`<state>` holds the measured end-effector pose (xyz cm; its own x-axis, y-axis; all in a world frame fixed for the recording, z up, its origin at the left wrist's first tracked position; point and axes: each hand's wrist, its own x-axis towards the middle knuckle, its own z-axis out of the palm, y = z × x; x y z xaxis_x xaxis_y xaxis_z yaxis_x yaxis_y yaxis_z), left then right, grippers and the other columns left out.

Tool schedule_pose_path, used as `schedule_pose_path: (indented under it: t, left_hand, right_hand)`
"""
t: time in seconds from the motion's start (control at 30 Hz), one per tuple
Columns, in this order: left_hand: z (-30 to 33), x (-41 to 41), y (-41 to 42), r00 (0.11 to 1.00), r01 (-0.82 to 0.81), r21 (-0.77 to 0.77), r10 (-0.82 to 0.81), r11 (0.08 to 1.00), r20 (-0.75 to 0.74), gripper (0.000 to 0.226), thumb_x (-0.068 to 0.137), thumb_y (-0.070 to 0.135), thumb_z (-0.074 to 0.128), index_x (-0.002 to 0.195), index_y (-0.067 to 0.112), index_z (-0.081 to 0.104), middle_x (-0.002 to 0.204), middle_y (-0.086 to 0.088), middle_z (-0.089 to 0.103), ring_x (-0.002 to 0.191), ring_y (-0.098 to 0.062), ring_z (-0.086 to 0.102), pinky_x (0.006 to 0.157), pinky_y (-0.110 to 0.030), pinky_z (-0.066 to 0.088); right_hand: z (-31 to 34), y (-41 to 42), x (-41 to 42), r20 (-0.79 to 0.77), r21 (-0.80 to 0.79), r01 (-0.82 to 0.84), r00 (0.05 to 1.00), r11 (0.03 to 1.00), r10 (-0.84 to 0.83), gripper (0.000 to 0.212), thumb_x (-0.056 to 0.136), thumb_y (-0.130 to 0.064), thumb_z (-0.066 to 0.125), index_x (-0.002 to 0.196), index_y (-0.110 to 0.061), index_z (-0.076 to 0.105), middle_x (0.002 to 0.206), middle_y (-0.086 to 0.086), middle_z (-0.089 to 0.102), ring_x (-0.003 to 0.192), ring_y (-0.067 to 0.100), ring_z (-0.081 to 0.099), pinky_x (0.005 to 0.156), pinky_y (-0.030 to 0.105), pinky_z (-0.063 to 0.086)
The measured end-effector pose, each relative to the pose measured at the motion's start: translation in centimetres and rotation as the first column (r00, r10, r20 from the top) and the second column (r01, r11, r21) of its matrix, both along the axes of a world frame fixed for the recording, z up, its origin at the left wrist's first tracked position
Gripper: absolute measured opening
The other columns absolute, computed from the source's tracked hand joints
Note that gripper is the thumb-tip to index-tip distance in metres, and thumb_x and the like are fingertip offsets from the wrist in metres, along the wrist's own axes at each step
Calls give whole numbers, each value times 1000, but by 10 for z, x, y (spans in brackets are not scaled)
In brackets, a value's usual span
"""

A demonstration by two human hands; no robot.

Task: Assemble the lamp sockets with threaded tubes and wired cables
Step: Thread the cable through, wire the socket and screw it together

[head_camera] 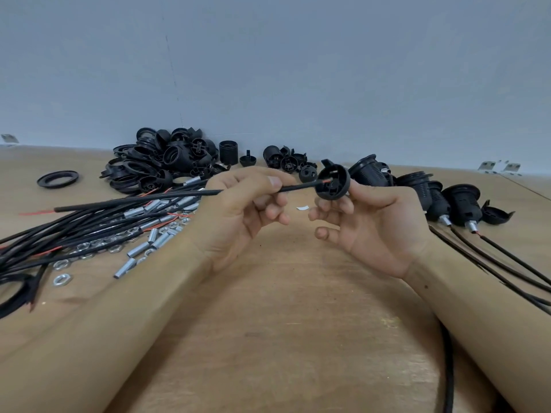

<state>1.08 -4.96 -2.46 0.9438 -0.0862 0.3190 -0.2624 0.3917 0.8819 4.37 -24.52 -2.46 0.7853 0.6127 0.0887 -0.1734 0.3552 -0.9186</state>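
My left hand (247, 204) pinches a black cable (143, 201) between thumb and forefinger, close to its end. The cable's tip, showing a bit of red wire, reaches into a black socket cap (332, 181). My right hand (372, 222) holds that cap at the fingertips, above the table's middle. The rest of the cable trails left over the table. Both hands hover above the wooden table (283, 323).
A bundle of black cables (59, 234) lies at the left among silver threaded tubes (140, 248) and nuts (62, 278). A heap of black socket parts (167, 162) sits at the back. Assembled sockets with cables (459, 204) lie at the right. A loose ring (58, 178) rests far left.
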Motion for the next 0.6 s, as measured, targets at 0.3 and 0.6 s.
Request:
schedule_pose_path:
  t: [0.3, 0.6]
  left_hand:
    - [0, -3, -3, 995, -90, 170, 82, 981, 55, 22, 78, 4, 57, 72, 8, 77, 52, 0, 57, 47, -12, 47, 54, -27, 52]
    - [1, 1, 6, 997, -64, 196, 71, 979, -25, 7, 87, -5, 63, 84, 0, 67, 55, -5, 59, 44, -12, 47, 51, -25, 50]
  right_hand:
    - [-1, 1, 0, 33, -56, 77, 997, 995, -75, 23, 88, -26, 50, 70, -11, 52, 67, 0, 52, 80, 22, 60, 66, 32, 44]
    - [-4, 4, -6, 713, -260, 538, 667, 802, -216, 12, 92, -8, 64, 90, -13, 75, 87, 13, 70, 73, 11, 63, 59, 23, 51]
